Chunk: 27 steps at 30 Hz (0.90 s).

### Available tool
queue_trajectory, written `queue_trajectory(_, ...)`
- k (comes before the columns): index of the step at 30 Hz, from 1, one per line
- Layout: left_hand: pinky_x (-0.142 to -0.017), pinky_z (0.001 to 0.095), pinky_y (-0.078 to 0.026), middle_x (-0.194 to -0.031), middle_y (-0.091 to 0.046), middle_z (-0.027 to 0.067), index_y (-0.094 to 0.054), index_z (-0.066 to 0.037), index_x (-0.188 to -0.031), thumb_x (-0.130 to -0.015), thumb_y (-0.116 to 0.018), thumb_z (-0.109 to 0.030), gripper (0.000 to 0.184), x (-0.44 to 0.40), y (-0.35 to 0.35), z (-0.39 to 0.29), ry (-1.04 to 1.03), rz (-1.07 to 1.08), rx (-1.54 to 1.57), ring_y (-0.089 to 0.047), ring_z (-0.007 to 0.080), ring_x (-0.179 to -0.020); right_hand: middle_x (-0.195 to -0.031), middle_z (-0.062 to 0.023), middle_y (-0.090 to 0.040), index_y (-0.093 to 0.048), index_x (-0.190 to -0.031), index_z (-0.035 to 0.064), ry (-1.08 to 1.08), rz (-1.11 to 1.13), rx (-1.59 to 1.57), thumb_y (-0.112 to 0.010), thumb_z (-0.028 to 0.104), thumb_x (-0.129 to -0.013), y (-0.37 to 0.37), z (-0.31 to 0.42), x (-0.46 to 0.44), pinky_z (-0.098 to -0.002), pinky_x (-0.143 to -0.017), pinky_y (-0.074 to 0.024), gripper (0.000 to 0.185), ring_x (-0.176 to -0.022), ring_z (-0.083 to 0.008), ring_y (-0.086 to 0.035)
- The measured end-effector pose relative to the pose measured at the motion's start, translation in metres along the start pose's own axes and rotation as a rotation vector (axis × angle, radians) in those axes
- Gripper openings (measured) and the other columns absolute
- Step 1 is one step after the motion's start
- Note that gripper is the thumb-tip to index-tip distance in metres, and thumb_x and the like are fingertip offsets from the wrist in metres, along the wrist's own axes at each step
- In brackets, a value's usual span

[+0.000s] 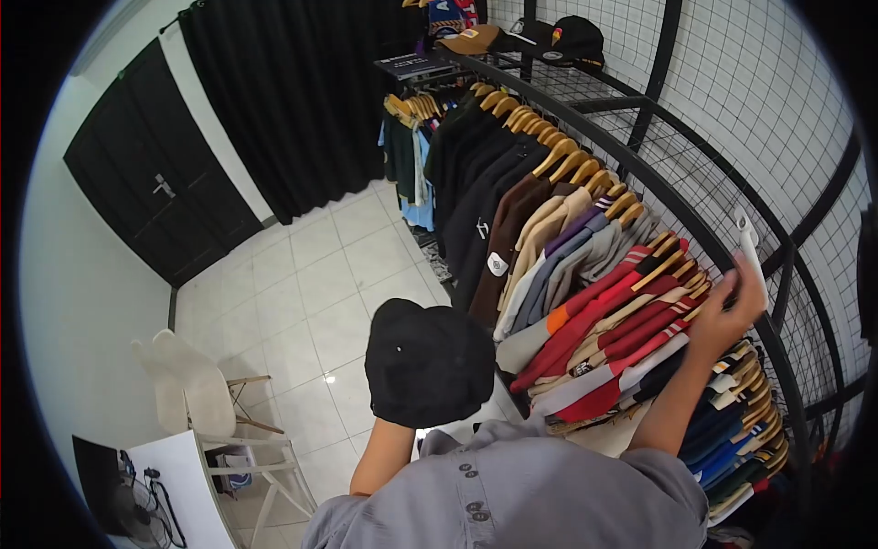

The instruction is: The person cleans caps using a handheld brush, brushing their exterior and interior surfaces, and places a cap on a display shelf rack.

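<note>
A black cap (pixel 430 364) hangs over the end of my left forearm, its crown towards me. My left hand is hidden by the cap, which it holds up. On the right, my right hand (pixel 729 306) grips a slim white piece (pixel 752 252) with a round hole near its top end; I cannot make out its exact kind. That hand is raised beside the black rack rail (pixel 677 203), above red and cream jackets (pixel 608 339) on wooden hangers.
Dark jackets (pixel 476 174) fill the far part of the rack. Caps (pixel 576 41) sit on the top mesh shelf. To the left stand a white chair (pixel 187 389) and a white table (pixel 183 476) with a fan (pixel 137 508). A black door (pixel 155 165) is at the back.
</note>
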State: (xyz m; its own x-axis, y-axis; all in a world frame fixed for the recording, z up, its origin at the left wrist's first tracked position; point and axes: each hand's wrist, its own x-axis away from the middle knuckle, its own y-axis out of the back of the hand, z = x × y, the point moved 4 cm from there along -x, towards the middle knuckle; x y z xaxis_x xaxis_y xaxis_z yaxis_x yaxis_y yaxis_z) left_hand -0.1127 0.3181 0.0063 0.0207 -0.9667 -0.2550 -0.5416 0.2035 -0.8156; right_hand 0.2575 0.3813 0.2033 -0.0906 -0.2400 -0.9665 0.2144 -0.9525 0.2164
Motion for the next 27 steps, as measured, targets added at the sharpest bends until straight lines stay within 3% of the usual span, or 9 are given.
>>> queue_trajectory(3,-0.103,0.0352,-0.036,-0.130,-0.047,0.0106,-0.041,-0.005,-0.131,-0.086,-0.058,-0.023,0.051,-0.032,0.019,-0.013,0.015,-0.110,-0.184,-0.045,0.0233,-0.120,-0.110,-0.0133,-0.059,-0.056,-0.116,0.0033,-0.028,-0.046,0.240,-0.052,0.020,-0.089,-0.016,-0.030,-0.034,-0.0404,-0.094,-0.0355,0.031,-0.106,-0.0322,-0.051)
queue_trajectory(5,-0.097,0.0360,-0.041,-0.117,-0.058,0.0106,-0.053,-0.004,-0.120,-0.078,-0.065,-0.022,0.047,-0.059,0.028,-0.034,-0.289,-0.003,-1.546,-0.053,0.0261,-0.111,-0.109,-0.0154,-0.059,-0.056,-0.117,0.0042,-0.117,0.107,0.330,-0.050,0.028,-0.091,-0.042,-0.079,-0.031,-0.0418,-0.093,-0.0369,0.036,-0.106,-0.0337,-0.052)
queue_trajectory(6,-0.097,0.0360,-0.041,-0.117,-0.058,0.0106,-0.053,-0.004,-0.120,-0.078,-0.065,-0.022,0.047,-0.070,0.026,-0.041,-0.263,0.020,-1.552,-0.053,0.0261,-0.111,-0.109,-0.0160,-0.060,-0.056,-0.118,0.0048,-0.152,0.242,0.431,-0.050,0.033,-0.091,-0.053,-0.098,-0.025,-0.0424,-0.092,-0.0379,0.039,-0.105,-0.0344,-0.053)
queue_trajectory(10,-0.094,0.0351,-0.042,-0.111,-0.062,0.0116,-0.057,-0.001,-0.113,-0.071,-0.070,-0.019,0.048,-0.101,0.022,-0.063,-0.174,-0.079,-1.096,-0.057,0.0260,-0.105,-0.105,-0.0131,-0.063,-0.060,-0.114,0.0081,-0.204,0.406,0.799,-0.047,0.039,-0.091,-0.058,-0.102,-0.025,-0.0418,-0.082,-0.0421,0.041,-0.098,-0.0333,-0.057)
queue_trajectory(13,-0.096,0.0371,-0.041,-0.114,-0.060,0.0119,-0.054,0.000,-0.117,-0.075,-0.068,-0.017,0.047,-0.116,0.030,-0.069,-0.159,0.068,-1.204,-0.057,0.0264,-0.106,-0.099,-0.0112,-0.065,-0.063,-0.110,0.0085,-0.386,0.355,0.677,-0.048,0.035,-0.091,-0.050,-0.118,-0.028,-0.0413,-0.080,-0.0435,0.036,-0.092,-0.0326,-0.059)
queue_trajectory(15,-0.099,0.0406,-0.040,-0.123,-0.055,0.0121,-0.048,-0.001,-0.123,-0.085,-0.057,-0.021,0.045,-0.118,0.028,-0.071,0.076,0.012,-0.583,-0.054,0.0268,-0.110,-0.101,-0.0128,-0.065,-0.063,-0.110,0.0080,-0.271,0.230,0.664,-0.049,0.033,-0.091,-0.041,-0.093,-0.028,-0.0397,-0.078,-0.0450,0.034,-0.091,-0.0320,-0.060)
queue_trajectory(18,-0.097,0.0356,-0.043,-0.120,-0.056,0.0102,-0.048,-0.004,-0.123,-0.082,-0.061,-0.022,0.047,-0.124,0.046,-0.058,0.350,-0.123,0.086,-0.053,0.0209,-0.112,-0.096,-0.0133,-0.065,-0.061,-0.110,0.0048,-0.097,0.075,0.542,-0.048,0.027,-0.094,-0.029,-0.003,-0.023,-0.0344,-0.075,-0.0465,0.031,-0.085,-0.0270,-0.062)
queue_trajectory(24,-0.092,0.0318,-0.044,-0.113,-0.060,0.0066,-0.057,-0.008,-0.112,-0.072,-0.070,-0.023,0.045,-0.130,0.099,-0.006,0.445,-0.042,0.035,-0.056,0.0187,-0.105,-0.078,-0.0066,-0.049,-0.048,-0.097,0.0012,-0.457,-0.062,-0.454,-0.043,0.052,-0.092,-0.028,0.098,0.088,-0.0242,-0.062,-0.0388,0.051,-0.066,-0.0130,-0.046)
queue_trajectory(27,-0.091,0.0311,-0.044,-0.106,-0.062,0.0046,-0.060,-0.009,-0.107,-0.069,-0.073,-0.021,0.042,-0.124,0.090,0.014,0.417,-0.046,-0.088,-0.058,0.0174,-0.099,-0.074,-0.0071,-0.049,-0.051,-0.089,-0.0004,-0.286,0.177,-0.340,-0.046,0.062,-0.085,-0.031,0.154,0.110,-0.0271,-0.057,-0.0387,0.063,-0.063,-0.0161,-0.048)
